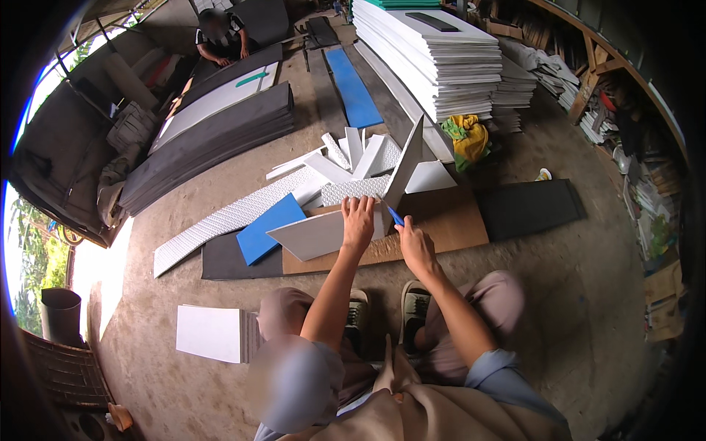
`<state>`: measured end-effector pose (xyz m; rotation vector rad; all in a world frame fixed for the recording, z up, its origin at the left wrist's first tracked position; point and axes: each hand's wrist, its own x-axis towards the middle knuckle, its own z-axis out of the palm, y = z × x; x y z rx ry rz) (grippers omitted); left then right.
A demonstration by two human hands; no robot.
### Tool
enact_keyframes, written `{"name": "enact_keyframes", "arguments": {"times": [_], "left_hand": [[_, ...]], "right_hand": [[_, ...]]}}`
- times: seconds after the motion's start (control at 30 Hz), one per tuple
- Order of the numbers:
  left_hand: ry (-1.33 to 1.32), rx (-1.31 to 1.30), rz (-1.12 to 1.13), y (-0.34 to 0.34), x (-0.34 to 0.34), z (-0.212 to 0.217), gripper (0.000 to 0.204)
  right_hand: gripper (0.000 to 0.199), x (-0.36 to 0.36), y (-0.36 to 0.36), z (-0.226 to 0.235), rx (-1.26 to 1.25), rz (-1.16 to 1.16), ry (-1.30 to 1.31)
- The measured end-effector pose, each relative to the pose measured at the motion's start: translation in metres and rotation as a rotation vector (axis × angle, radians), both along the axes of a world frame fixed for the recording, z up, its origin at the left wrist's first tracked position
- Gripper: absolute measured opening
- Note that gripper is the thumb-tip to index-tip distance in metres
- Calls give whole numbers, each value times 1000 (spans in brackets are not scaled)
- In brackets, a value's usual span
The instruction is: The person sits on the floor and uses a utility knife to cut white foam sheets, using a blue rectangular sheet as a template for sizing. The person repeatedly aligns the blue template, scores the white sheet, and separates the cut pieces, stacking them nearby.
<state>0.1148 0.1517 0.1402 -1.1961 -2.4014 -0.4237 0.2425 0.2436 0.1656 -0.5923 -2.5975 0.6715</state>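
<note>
My left hand (358, 223) has its fingers curled over the upper edge of a pale grey-white sheet (310, 237), which leans over a brown board (456, 217). In my right hand (417, 250) is a blue cutter knife (395, 214), its tip beside the foot of a tall white sheet (406, 163) that stands tilted up. Just beyond my left fingers lies a white strip with a bumpy surface (356, 189). A blue sheet (271, 228) rests to the left of my left hand, partly over a dark mat (239, 257).
White offcuts (353, 151) lie piled beyond the board. A tall stack of white sheets (426, 62) stands at the back right, with a yellow-green cloth (467, 140) beside it. Another person (220, 37) works behind dark stacked sheets (213, 132). Cut white pieces (209, 333) sit near my left knee.
</note>
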Motion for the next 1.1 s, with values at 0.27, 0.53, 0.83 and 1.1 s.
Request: {"name": "enact_keyframes", "arguments": {"times": [0.27, 0.53, 0.83, 1.1], "left_hand": [[-34, 41, 32, -2, 1, -5, 24], [-12, 19, 95, 4, 9, -5, 23], [-24, 107, -6, 4, 3, 2, 18], [-307, 223, 149, 15, 13, 17, 20]], "right_hand": [[27, -7, -4, 7, 66, 17, -212], [24, -33, 5, -17, 72, 22, -210], [26, -42, 9, -31, 5, 13, -264], [22, -16, -5, -18, -124, 4, -280]]}}
